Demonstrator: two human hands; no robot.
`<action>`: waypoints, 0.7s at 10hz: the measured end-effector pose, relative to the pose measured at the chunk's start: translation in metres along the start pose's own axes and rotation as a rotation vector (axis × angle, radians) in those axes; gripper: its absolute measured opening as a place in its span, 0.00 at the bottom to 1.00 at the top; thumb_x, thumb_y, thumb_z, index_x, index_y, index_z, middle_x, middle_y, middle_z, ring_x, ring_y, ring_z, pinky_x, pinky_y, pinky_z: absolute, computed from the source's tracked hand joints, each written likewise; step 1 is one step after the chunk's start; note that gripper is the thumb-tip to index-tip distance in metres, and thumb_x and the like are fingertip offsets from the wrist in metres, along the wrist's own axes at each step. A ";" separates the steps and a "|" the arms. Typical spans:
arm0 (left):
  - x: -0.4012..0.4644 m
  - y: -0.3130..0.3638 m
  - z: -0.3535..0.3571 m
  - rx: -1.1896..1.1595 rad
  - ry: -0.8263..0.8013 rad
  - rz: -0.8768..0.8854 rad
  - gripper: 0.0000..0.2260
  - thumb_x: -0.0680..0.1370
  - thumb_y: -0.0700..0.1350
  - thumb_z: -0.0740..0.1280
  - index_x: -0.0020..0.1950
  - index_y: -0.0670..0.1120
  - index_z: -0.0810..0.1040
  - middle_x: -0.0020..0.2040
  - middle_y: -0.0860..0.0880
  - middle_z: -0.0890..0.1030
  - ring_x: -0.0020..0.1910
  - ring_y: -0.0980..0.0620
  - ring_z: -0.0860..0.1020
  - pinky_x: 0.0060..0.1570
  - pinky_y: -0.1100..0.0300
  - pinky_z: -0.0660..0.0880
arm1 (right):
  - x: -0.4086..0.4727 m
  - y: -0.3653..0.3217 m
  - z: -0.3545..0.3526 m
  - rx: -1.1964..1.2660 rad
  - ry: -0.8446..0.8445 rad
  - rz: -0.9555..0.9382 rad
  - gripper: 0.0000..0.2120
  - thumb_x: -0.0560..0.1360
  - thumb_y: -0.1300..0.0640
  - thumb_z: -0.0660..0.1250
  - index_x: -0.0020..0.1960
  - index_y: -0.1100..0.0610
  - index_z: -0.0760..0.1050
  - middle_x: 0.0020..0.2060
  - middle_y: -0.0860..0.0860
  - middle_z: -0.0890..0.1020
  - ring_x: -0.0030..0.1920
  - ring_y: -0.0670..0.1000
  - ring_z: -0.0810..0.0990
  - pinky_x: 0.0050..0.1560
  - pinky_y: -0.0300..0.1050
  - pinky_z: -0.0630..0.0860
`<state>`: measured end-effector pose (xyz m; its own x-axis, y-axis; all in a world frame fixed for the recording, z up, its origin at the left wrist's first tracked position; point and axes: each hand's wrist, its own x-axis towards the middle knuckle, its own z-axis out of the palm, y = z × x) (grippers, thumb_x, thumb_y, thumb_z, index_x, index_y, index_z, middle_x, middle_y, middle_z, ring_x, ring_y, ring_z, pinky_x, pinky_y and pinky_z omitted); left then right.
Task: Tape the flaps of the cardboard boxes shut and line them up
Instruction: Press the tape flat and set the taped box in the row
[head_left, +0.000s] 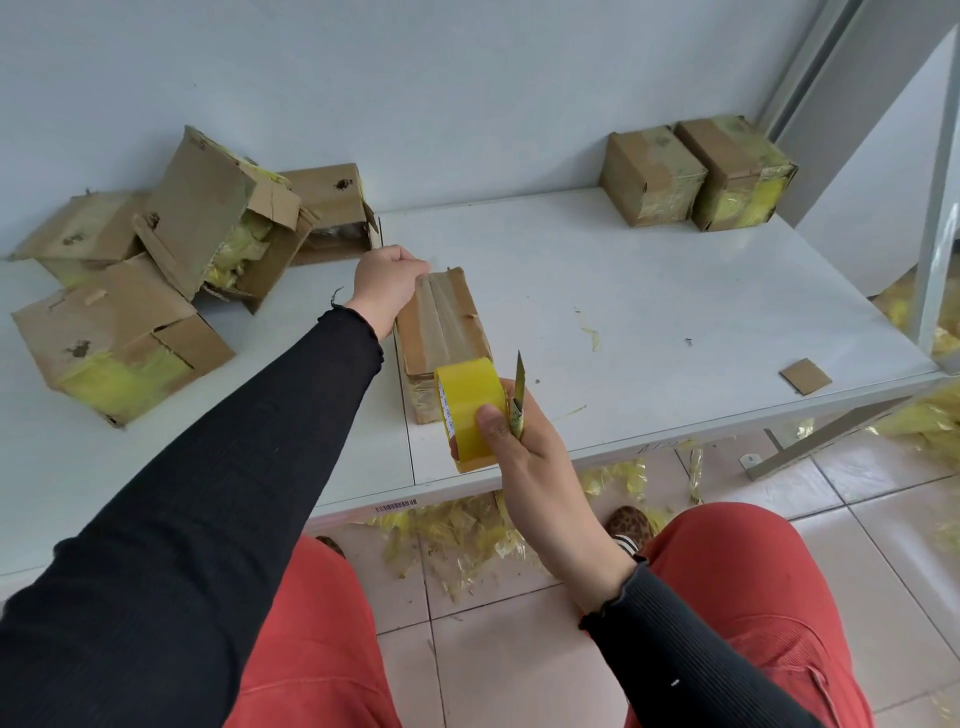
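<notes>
The left hand (389, 283) curls over the far end of a cardboard box (441, 338), gripping its top edge. The right hand (519, 441) holds a roll of yellow tape (467, 410) with a utility knife (518, 395) pinched alongside, blade upward, just beside the box's near end. The box lies lengthwise on the white table (649, 291). Five untaped boxes (171, 260) sit heaped far left. Two taped boxes (696, 174) stand touching, side by side, at the far right corner.

Bright, even daylight; soft shadows; sharp focus; wide-angle bending at edges
</notes>
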<state>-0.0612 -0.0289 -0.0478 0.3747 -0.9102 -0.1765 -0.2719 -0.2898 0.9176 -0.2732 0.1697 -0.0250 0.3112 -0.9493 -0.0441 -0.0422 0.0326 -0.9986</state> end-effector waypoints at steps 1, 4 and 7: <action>0.004 0.009 -0.004 -0.011 -0.108 -0.211 0.12 0.82 0.42 0.68 0.39 0.46 0.74 0.36 0.49 0.74 0.32 0.53 0.72 0.28 0.66 0.71 | 0.000 0.004 0.001 -0.012 0.006 -0.008 0.12 0.87 0.52 0.56 0.59 0.60 0.72 0.50 0.67 0.78 0.51 0.64 0.79 0.55 0.56 0.77; 0.013 0.023 -0.008 0.056 -0.270 -0.451 0.10 0.82 0.38 0.66 0.41 0.43 0.75 0.40 0.46 0.77 0.38 0.50 0.78 0.47 0.57 0.77 | 0.000 0.011 0.002 -0.025 0.011 -0.015 0.13 0.85 0.47 0.57 0.60 0.55 0.73 0.50 0.64 0.79 0.52 0.67 0.77 0.57 0.62 0.75; 0.022 0.026 -0.007 0.438 -0.207 -0.053 0.08 0.83 0.38 0.62 0.47 0.48 0.77 0.50 0.48 0.77 0.49 0.48 0.73 0.47 0.58 0.70 | 0.000 0.015 0.000 -0.005 -0.018 -0.031 0.09 0.86 0.52 0.57 0.60 0.53 0.73 0.51 0.58 0.80 0.54 0.62 0.79 0.56 0.49 0.77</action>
<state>-0.0536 -0.0547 -0.0253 0.2259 -0.9178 -0.3265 -0.6214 -0.3939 0.6773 -0.2735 0.1707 -0.0400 0.3296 -0.9440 -0.0140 -0.0371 0.0018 -0.9993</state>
